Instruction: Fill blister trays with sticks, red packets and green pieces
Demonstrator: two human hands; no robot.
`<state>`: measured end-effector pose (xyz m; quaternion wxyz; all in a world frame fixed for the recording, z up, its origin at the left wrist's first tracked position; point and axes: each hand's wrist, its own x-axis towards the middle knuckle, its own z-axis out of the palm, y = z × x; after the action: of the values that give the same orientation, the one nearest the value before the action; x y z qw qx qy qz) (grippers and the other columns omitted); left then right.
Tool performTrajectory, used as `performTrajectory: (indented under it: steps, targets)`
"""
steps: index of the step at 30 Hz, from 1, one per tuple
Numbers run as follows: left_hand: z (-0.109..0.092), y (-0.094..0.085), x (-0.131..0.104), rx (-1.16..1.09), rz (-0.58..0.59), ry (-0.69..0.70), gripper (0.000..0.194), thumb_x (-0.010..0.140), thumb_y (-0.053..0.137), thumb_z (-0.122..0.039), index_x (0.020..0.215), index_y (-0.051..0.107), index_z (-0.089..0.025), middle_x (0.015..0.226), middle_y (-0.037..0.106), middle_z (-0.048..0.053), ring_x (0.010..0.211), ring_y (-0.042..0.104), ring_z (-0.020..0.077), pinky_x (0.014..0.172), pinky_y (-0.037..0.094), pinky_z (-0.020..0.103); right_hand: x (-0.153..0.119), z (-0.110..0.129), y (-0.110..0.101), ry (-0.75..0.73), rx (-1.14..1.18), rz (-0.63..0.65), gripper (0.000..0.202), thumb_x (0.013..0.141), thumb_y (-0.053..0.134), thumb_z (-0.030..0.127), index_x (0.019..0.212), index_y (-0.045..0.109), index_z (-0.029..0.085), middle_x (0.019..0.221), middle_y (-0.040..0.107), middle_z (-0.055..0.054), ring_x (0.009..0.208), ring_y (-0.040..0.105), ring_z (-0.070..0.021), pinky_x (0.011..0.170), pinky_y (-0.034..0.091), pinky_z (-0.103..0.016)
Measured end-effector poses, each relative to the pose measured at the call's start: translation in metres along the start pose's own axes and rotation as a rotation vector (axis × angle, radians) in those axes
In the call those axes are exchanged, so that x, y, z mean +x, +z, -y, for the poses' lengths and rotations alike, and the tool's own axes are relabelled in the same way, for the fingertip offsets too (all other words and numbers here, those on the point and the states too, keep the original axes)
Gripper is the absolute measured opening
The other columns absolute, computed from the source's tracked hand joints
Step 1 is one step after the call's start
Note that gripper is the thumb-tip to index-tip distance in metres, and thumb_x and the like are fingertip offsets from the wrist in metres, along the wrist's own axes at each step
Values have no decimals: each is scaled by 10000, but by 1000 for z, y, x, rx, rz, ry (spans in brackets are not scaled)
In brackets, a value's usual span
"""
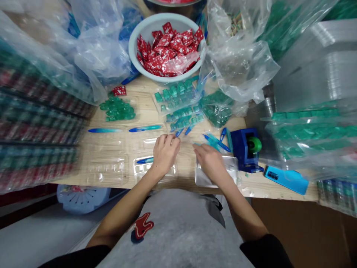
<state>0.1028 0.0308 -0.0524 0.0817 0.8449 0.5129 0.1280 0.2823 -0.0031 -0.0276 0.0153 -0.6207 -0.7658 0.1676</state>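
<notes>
My left hand is over the middle of the table with its fingers curled, above the edge of a clear plastic tray that holds a blue pen. Two blue pen tips stick out just beyond its fingers. Whatever lies under those fingers is hidden. Over a stack of clear trays, my right hand is slightly blurred, thumb and fingers drawn together. A bit of teal shows at its fingertips, too small to name. Several blue-teal pens lie just beyond it.
Other clear trays carry pens at left. Beyond are green plastic pieces, a red packet and a basin of red packets. A blue tape dispenser, phone and stacked boxes stand right. Filled packs pile left.
</notes>
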Motion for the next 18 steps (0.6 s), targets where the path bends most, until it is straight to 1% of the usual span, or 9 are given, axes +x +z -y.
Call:
performTrajectory:
  steps: [2,4,6,7,10,12,13,16,18]
  targets:
    - [2,-3,1,-16,-33,12,206,960,474,-250,937,672,-198,987,687,99,904,546,258,808,446,382,10,19,7,-58,-38,82,370,941,441,88,1260,614,157,947,727,-112,862,677,-213,763,512,-310]
    - [5,-4,1,-32,-59,20,212,964,472,-256,934,670,-188,975,687,95,904,540,253,820,445,372,25,34,15,-71,-86,137,423,941,393,60,1334,543,107,986,715,-167,885,678,-236,753,519,-344]
    - [8,-5,1,-53,-72,26,210,962,483,-268,930,668,-176,967,690,95,904,537,255,819,446,365,40,41,23,-62,-134,174,410,946,360,53,1313,542,49,966,702,-211,884,682,-254,724,525,-365]
    - [9,-6,0,-65,-72,28,207,960,488,-272,932,667,-173,968,692,92,905,537,254,819,446,362,47,43,26,-64,-153,187,384,950,365,59,1278,562,36,951,699,-210,885,682,-253,721,529,-365]
    - [12,-7,0,-107,-50,28,200,963,489,-274,962,663,-176,981,695,76,926,543,245,843,442,355,55,41,30,-111,-188,200,252,968,483,168,1164,616,82,1002,690,-125,902,675,-205,769,548,-357]
    - [13,-7,1,-133,-22,13,194,964,488,-273,968,660,-182,988,690,73,940,541,243,857,436,354,49,38,29,-180,-187,190,231,956,548,238,1140,616,115,1022,681,-71,886,669,-173,781,557,-354]
    - [13,-7,2,-145,-4,-1,187,961,493,-271,961,659,-183,991,685,75,942,537,245,857,433,358,43,37,27,-226,-176,181,220,952,555,231,1130,619,118,998,685,-62,862,670,-169,770,557,-349]
    - [12,-3,4,-179,55,-69,151,941,514,-234,924,652,-175,981,662,96,925,524,261,834,419,381,16,28,13,-392,-103,120,191,932,515,114,1064,653,109,841,700,-73,766,673,-186,690,536,-321]
    - [10,1,5,-210,92,-125,125,921,526,-197,894,645,-167,940,644,104,899,519,267,812,411,391,-5,19,1,-475,-30,39,216,925,485,83,1039,661,135,789,696,-70,739,671,-191,671,528,-314]
